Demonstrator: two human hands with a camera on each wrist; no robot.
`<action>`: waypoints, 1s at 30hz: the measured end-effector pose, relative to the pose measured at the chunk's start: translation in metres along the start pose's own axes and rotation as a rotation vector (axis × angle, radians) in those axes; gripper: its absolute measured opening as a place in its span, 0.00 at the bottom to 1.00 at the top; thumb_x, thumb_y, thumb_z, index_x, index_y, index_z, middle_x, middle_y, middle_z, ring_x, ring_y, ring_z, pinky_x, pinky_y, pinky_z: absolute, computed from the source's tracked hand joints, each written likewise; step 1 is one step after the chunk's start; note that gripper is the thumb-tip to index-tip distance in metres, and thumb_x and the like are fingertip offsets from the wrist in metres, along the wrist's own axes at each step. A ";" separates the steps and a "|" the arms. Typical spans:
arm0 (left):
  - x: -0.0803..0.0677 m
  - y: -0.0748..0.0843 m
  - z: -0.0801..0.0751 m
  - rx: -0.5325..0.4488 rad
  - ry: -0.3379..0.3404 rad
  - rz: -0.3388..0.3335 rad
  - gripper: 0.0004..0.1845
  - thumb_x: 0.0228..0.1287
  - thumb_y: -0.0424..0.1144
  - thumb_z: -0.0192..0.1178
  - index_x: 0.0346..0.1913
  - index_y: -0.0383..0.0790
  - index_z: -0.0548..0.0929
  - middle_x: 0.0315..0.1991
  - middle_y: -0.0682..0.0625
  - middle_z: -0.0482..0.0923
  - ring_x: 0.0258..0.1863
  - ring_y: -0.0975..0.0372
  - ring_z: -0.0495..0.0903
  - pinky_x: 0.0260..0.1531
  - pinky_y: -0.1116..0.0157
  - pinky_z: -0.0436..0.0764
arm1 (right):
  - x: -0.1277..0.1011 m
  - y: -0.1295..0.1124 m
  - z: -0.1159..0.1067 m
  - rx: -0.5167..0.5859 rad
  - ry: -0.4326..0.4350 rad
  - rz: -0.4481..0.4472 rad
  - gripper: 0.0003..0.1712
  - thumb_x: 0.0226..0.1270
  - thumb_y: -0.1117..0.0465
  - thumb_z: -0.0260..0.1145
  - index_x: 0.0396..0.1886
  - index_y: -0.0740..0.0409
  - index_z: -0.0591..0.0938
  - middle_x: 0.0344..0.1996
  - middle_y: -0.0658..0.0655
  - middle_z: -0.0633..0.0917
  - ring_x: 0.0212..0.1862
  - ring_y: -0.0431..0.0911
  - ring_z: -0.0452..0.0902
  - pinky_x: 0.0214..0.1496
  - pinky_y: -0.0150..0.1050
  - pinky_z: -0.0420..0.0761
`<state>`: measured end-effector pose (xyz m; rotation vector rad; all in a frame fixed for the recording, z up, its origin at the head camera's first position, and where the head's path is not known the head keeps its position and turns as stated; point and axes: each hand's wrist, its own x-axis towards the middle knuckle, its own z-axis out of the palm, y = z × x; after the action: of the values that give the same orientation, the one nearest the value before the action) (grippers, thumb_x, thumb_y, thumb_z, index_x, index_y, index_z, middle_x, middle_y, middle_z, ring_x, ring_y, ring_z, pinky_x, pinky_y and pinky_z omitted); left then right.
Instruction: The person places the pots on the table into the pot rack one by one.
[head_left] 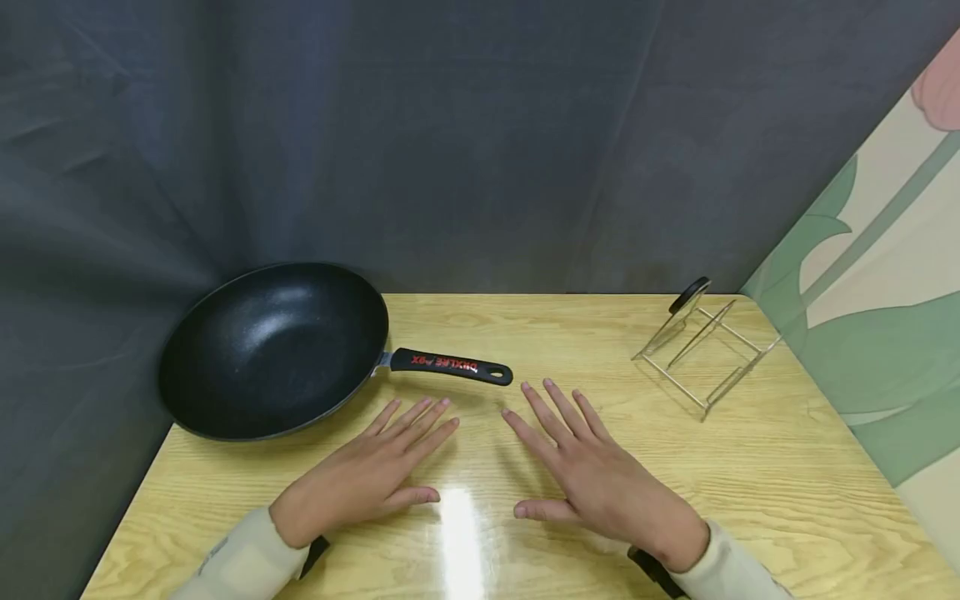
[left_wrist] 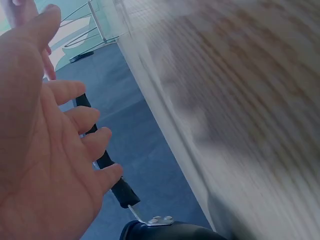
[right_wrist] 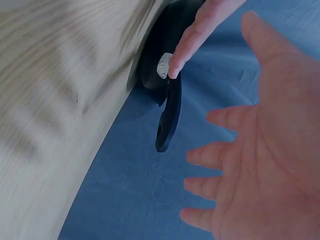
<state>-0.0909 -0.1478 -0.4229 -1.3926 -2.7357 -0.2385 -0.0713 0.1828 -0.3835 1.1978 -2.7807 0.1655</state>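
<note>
Both hands are held out over the table, palms down with fingers spread, and neither holds anything. My left hand (head_left: 367,475) is just in front of the black wok (head_left: 273,358), its fingertips pointing toward the wok's handle (head_left: 450,365). The handle is black with red lettering and points right. To the right of it is my right hand (head_left: 600,475), its fingertips short of the handle's end. In the left wrist view the handle (left_wrist: 122,192) shows behind the left fingers. The right wrist view has the handle (right_wrist: 171,115) beyond the right palm.
A wire rack (head_left: 705,350) with a black-tipped part stands at the back right of the wooden table (head_left: 765,500). A dark grey cloth (head_left: 480,150) hangs along the back and left. A flower-patterned panel (head_left: 885,317) borders the right edge.
</note>
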 end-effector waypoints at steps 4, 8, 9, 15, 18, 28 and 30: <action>0.000 -0.001 0.001 -0.041 0.011 0.008 0.44 0.76 0.66 0.48 0.83 0.41 0.52 0.82 0.40 0.46 0.80 0.49 0.50 0.74 0.43 0.52 | 0.007 0.002 0.000 0.000 0.002 0.017 0.56 0.68 0.23 0.54 0.84 0.51 0.53 0.82 0.63 0.45 0.81 0.60 0.33 0.77 0.64 0.47; -0.001 -0.003 0.001 -0.071 0.005 -0.009 0.45 0.76 0.66 0.48 0.83 0.42 0.51 0.83 0.42 0.45 0.80 0.50 0.48 0.75 0.44 0.51 | 0.014 0.003 0.002 0.017 -0.013 0.031 0.56 0.69 0.23 0.53 0.85 0.49 0.51 0.83 0.61 0.42 0.82 0.58 0.32 0.77 0.64 0.47; 0.000 -0.004 0.001 -0.084 -0.001 -0.016 0.45 0.76 0.66 0.48 0.83 0.42 0.51 0.83 0.43 0.44 0.80 0.51 0.48 0.75 0.44 0.51 | 0.016 0.004 0.002 0.023 -0.019 0.034 0.56 0.69 0.23 0.53 0.85 0.49 0.50 0.83 0.61 0.41 0.82 0.58 0.31 0.77 0.64 0.46; 0.001 -0.011 0.000 -0.214 -0.032 -0.036 0.50 0.73 0.69 0.50 0.84 0.44 0.46 0.84 0.47 0.38 0.81 0.55 0.42 0.76 0.48 0.48 | 0.026 0.007 0.004 0.031 -0.022 0.035 0.56 0.70 0.26 0.55 0.85 0.50 0.50 0.82 0.65 0.45 0.81 0.60 0.32 0.77 0.64 0.46; 0.001 -0.015 0.001 -0.301 -0.051 -0.051 0.51 0.71 0.70 0.52 0.84 0.44 0.45 0.83 0.47 0.37 0.81 0.56 0.40 0.76 0.48 0.47 | 0.033 0.009 0.004 0.020 -0.008 0.036 0.55 0.71 0.28 0.58 0.85 0.51 0.51 0.81 0.67 0.46 0.81 0.62 0.35 0.77 0.64 0.46; 0.004 -0.024 0.004 -0.529 -0.070 -0.063 0.49 0.75 0.62 0.55 0.84 0.44 0.42 0.84 0.46 0.38 0.81 0.58 0.39 0.76 0.48 0.46 | 0.047 0.014 0.004 0.034 -0.011 0.060 0.54 0.72 0.30 0.59 0.84 0.53 0.51 0.81 0.67 0.47 0.81 0.63 0.34 0.77 0.64 0.46; 0.007 -0.026 0.007 -0.587 -0.068 -0.061 0.47 0.77 0.59 0.55 0.84 0.44 0.41 0.83 0.44 0.38 0.81 0.57 0.39 0.76 0.46 0.45 | 0.049 0.015 0.004 0.037 -0.022 0.074 0.54 0.73 0.30 0.59 0.85 0.52 0.50 0.81 0.67 0.45 0.81 0.62 0.32 0.77 0.64 0.44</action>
<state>-0.1160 -0.1562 -0.4315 -1.4344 -2.8939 -1.0881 -0.1156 0.1572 -0.3816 1.1122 -2.8546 0.2124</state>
